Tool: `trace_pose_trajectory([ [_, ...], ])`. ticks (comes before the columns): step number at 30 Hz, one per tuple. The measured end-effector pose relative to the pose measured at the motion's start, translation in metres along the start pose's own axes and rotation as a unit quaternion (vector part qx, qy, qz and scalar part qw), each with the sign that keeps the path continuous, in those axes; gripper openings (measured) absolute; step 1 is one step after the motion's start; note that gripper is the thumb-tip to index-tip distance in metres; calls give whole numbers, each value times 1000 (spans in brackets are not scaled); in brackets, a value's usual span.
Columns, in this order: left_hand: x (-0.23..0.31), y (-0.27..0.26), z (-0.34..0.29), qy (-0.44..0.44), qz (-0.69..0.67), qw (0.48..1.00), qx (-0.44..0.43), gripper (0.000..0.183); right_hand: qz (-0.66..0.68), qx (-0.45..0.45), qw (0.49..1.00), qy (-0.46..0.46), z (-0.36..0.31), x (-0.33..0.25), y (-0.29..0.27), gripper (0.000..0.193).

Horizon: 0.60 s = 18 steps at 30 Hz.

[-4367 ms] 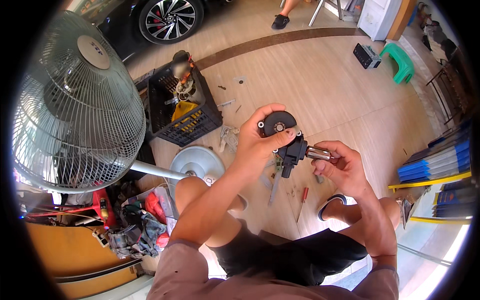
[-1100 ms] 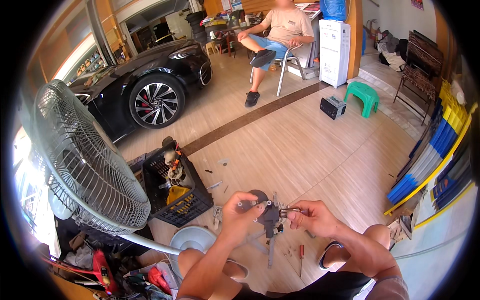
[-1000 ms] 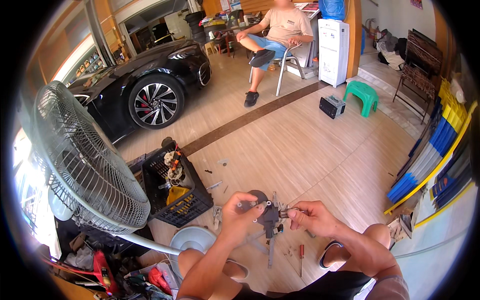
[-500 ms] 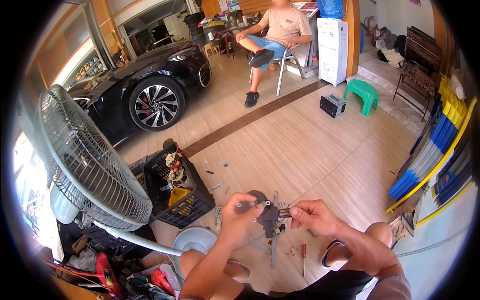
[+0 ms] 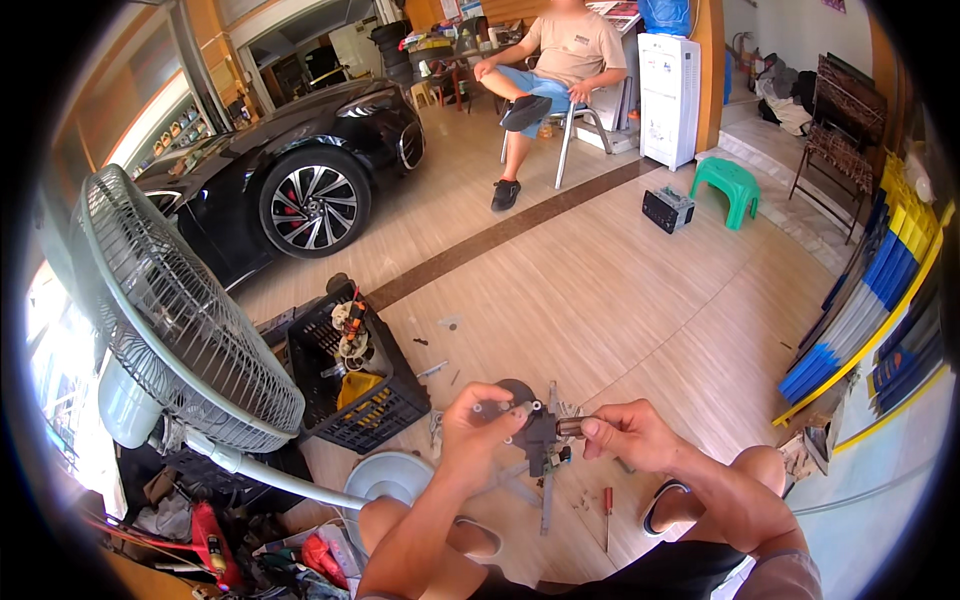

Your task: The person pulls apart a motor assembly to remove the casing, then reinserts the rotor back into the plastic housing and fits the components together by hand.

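Observation:
A dark gear-motor housing [image 5: 536, 452] with a round end is held up in front of me. My left hand [image 5: 474, 432] is closed round its left side, thumb on the round part. At the opposite side, my right hand [image 5: 634, 436] pinches a small metallic cylinder [image 5: 569, 428], which lines up with the housing; whether it sits inside cannot be made out. Below them on the floor lie crossed metal strips [image 5: 546, 505], partly hidden by the housing and my left hand. A red-handled screwdriver [image 5: 608, 502] lies near my right foot.
Left of my hands are a black crate [image 5: 378, 428] of parts, a light-blue basin [image 5: 388, 474] and a standing fan [image 5: 190, 310]. Farther off are a black car [image 5: 330, 140], a seated person [image 5: 575, 55], a car stereo [image 5: 667, 210] and a green stool [image 5: 728, 182].
Both hands keep nearly the same place and grip on the housing and the cylinder. The view has shifted very slightly.

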<state>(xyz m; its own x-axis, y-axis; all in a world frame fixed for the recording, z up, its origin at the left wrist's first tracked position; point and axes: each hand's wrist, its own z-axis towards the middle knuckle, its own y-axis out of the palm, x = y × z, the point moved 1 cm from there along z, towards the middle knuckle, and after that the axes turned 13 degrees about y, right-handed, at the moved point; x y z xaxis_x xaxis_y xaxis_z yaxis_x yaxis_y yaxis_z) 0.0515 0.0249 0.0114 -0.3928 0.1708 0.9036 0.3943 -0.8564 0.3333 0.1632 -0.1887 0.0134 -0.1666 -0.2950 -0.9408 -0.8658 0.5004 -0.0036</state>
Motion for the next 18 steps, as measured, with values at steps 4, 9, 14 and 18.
trace_pose_trajectory([
  [4,1,1,1,9,-3,1000,9,26,4,-6,1000,-27,2,2,0,29],
  [9,3,-3,4,13,0,1000,19,26,87,31,993,-69,1,-1,7,27],
  [14,2,-3,3,11,0,1000,16,27,51,14,998,-46,3,5,-1,29],
  [18,4,-1,2,4,5,1000,8,25,-23,-18,999,-16,3,9,-7,29],
])
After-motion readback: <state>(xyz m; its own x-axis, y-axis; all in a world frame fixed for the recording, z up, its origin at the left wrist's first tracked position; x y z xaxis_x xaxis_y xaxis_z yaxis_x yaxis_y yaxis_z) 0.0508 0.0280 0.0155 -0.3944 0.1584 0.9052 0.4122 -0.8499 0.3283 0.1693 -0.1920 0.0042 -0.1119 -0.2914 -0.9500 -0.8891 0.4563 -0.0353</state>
